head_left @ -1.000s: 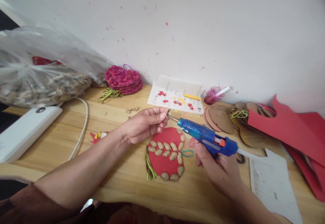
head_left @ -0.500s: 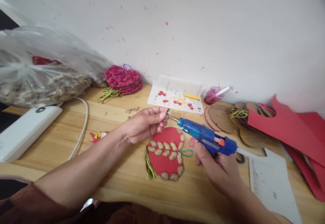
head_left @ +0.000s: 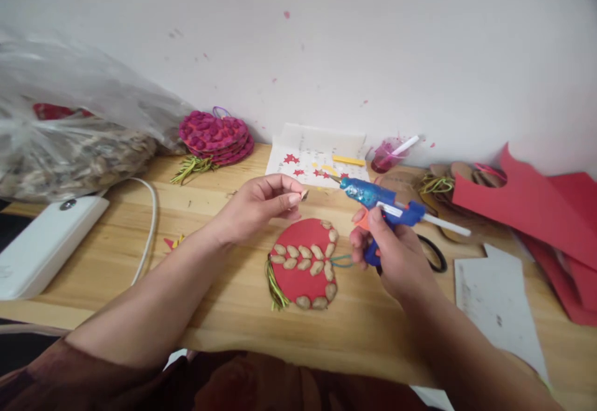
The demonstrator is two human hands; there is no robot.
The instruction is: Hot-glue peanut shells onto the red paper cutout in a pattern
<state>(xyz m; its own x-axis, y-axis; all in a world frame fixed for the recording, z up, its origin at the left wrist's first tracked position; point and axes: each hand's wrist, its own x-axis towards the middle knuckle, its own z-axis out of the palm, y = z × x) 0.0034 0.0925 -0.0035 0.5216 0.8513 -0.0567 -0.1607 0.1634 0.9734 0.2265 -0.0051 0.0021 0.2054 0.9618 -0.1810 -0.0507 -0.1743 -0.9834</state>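
My left hand (head_left: 268, 203) pinches a small peanut shell (head_left: 305, 194) between thumb and fingertips. In my right hand (head_left: 389, 246) is a blue hot glue gun (head_left: 382, 203), its metal nozzle pointing left and a white glue stick poking out behind. The nozzle is apart from the shell. Below both hands lies a red disc (head_left: 298, 283) with peanut shells stuck in two rows across its middle and along part of its right edge. A yellow-green tassel (head_left: 276, 286) hangs at its left side, and a teal cord loop (head_left: 342, 261) sticks out on the right.
A plastic bag of shells (head_left: 69, 156) and a white power bank (head_left: 51, 243) with a cable stand left. Behind are stacked magenta discs (head_left: 217, 137), a paper with red cutouts (head_left: 280, 168) and a cup of magenta liquid (head_left: 387, 155). Red sheets (head_left: 522, 206) and grey card (head_left: 489, 299) lie right.
The glue gun has drawn away from the shell, to the right and up, and its nozzle no longer meets it. My left hand still pinches the shell. The view has shifted slightly.
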